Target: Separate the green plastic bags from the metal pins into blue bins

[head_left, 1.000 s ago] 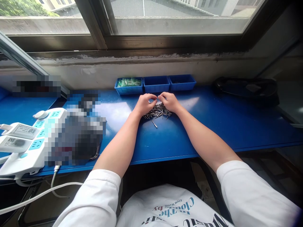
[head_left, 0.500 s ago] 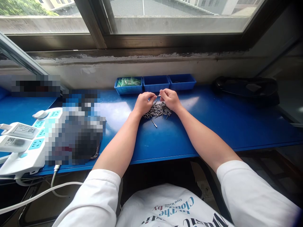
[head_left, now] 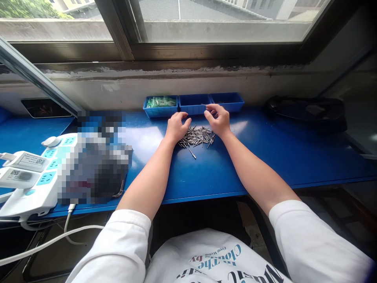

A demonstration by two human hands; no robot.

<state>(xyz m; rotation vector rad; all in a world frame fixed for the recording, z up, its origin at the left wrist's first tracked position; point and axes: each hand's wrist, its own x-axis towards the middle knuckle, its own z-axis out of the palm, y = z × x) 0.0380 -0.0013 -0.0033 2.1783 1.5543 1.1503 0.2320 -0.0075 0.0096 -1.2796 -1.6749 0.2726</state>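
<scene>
A heap of metal blind rivets (head_left: 198, 136) lies on the blue table, and one loose rivet (head_left: 192, 153) rests just in front of it. My left hand (head_left: 178, 126) is at the heap's left edge, thumb and fingers apart, holding nothing I can see. Beyond the heap on the right, my right hand (head_left: 218, 119) is raised toward the middle blue bin (head_left: 194, 109). A thin rivet (head_left: 204, 104) shows at its fingertips, over the bin's front; the grip is partly hidden.
Beside the middle bin stand a left bin (head_left: 161, 113) with green packets and a right bin (head_left: 235, 106) with a few small dark things. A power strip (head_left: 35, 200) with plugs and a blurred-out area are on the left. A black case (head_left: 306, 112) lies at right.
My hands were together over the heap with a rivet between them. They have parted: my right hand has moved up and right toward the bins, and my left fingers have spread.
</scene>
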